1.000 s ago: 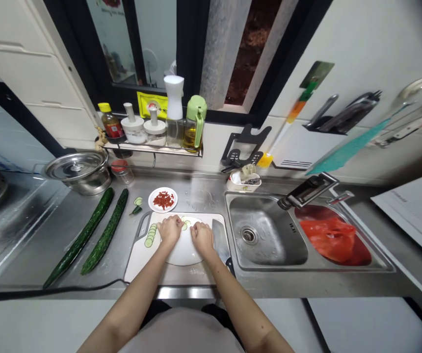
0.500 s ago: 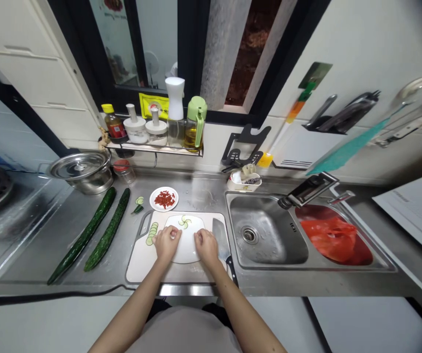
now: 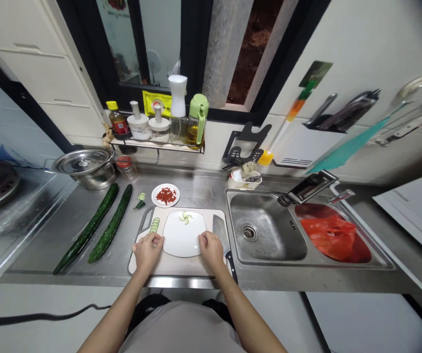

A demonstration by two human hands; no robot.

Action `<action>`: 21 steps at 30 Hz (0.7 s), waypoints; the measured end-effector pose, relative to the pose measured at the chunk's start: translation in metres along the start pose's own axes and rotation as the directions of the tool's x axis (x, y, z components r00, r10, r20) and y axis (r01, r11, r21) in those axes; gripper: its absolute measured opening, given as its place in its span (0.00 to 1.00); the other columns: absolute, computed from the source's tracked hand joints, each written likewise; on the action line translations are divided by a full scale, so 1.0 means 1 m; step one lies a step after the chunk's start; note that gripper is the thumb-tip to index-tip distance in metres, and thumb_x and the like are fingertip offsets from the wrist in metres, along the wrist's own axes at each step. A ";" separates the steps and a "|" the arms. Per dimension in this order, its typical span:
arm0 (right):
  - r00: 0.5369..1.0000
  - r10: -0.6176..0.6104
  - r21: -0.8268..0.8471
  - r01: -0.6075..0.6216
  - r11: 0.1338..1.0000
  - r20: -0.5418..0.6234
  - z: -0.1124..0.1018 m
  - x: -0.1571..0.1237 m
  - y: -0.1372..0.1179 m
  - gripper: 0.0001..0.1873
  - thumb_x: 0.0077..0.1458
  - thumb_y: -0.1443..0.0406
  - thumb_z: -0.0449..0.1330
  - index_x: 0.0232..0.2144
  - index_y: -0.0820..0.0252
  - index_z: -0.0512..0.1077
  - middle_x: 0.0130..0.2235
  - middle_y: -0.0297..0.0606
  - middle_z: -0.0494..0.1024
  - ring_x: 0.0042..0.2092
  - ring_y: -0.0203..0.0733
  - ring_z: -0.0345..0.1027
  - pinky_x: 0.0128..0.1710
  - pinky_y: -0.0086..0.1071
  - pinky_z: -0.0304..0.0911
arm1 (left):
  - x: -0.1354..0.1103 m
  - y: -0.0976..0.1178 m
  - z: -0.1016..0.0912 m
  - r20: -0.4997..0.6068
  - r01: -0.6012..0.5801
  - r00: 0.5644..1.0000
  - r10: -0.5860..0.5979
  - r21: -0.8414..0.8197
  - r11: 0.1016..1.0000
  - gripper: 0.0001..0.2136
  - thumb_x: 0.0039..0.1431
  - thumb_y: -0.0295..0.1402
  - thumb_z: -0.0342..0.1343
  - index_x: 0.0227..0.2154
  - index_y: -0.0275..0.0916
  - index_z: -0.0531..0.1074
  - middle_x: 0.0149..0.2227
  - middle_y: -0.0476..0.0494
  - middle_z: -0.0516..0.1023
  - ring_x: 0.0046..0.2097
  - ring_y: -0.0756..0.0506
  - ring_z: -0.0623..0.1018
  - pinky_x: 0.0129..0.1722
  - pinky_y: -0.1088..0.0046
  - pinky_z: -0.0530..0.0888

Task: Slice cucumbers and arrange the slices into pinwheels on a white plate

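Note:
A white square plate point(image 3: 183, 240) lies on a pale cutting board point(image 3: 181, 269). Cucumber slices point(image 3: 186, 217) form a small pinwheel near the plate's far edge. My left hand point(image 3: 148, 250) is closed at the plate's left edge, beside a row of overlapping cucumber slices point(image 3: 154, 225); what its fingertips hold is hidden. At the opposite edge, my right hand point(image 3: 212, 249) has its curled fingers closed on the plate's rim. A knife point(image 3: 219, 228) rests on the board's right side, partly behind my right hand.
Two whole cucumbers point(image 3: 111, 223) lie left of the board, near cucumber scraps point(image 3: 141, 201). Behind the board stands a small dish point(image 3: 158, 201) of red bits. A lidded steel pot point(image 3: 95, 176) is at back left. The sink point(image 3: 270, 260) is on the right, with a red bag point(image 3: 329, 238).
My left hand has moved left and toward me, from over the plate to its left edge. My right hand has shifted slightly outward. The view has tilted a little.

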State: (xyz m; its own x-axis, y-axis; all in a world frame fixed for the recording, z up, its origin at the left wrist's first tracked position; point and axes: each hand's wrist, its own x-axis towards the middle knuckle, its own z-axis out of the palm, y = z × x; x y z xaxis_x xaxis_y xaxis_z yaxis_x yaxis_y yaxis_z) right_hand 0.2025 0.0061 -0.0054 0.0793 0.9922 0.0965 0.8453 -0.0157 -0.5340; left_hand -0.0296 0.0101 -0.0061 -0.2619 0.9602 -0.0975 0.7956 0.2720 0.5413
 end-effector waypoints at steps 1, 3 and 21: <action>1.000 0.003 0.003 -0.003 1.000 -0.002 0.000 -0.002 0.001 0.14 0.61 0.61 0.49 0.29 0.58 0.71 0.29 0.36 0.73 0.35 0.40 0.64 0.36 0.29 0.53 | 0.002 -0.005 -0.004 -0.009 0.023 1.000 -0.023 0.010 1.000 0.11 0.55 0.43 0.52 0.28 0.43 0.73 0.32 0.46 0.77 0.42 0.41 0.74 0.45 0.63 0.60; 1.000 0.004 0.008 -0.004 1.000 -0.004 0.000 -0.005 0.002 0.14 0.62 0.60 0.48 0.29 0.58 0.70 0.29 0.36 0.73 0.35 0.40 0.64 0.37 0.29 0.53 | 0.006 -0.015 -0.010 -0.022 0.069 0.997 -0.068 0.025 0.997 0.12 0.55 0.44 0.51 0.29 0.43 0.73 0.32 0.45 0.77 0.42 0.40 0.74 0.45 0.61 0.60; 1.000 0.005 0.013 -0.005 1.000 -0.013 -0.003 -0.012 0.003 0.15 0.61 0.61 0.48 0.29 0.58 0.71 0.29 0.36 0.74 0.34 0.39 0.65 0.34 0.29 0.53 | 0.017 -0.035 -0.010 0.012 0.170 0.985 -0.173 0.113 0.979 0.17 0.54 0.47 0.50 0.40 0.43 0.74 0.42 0.38 0.77 0.46 0.34 0.74 0.47 0.51 0.61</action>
State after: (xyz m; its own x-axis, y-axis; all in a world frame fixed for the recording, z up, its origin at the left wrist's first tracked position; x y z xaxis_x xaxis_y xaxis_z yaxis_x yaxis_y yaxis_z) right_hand 0.2060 -0.0063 -0.0053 0.0903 0.9904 0.1049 0.8381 -0.0186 -0.5451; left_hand -0.0675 0.0166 -0.0178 -0.3890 0.8994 -0.1994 0.7960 0.4371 0.4188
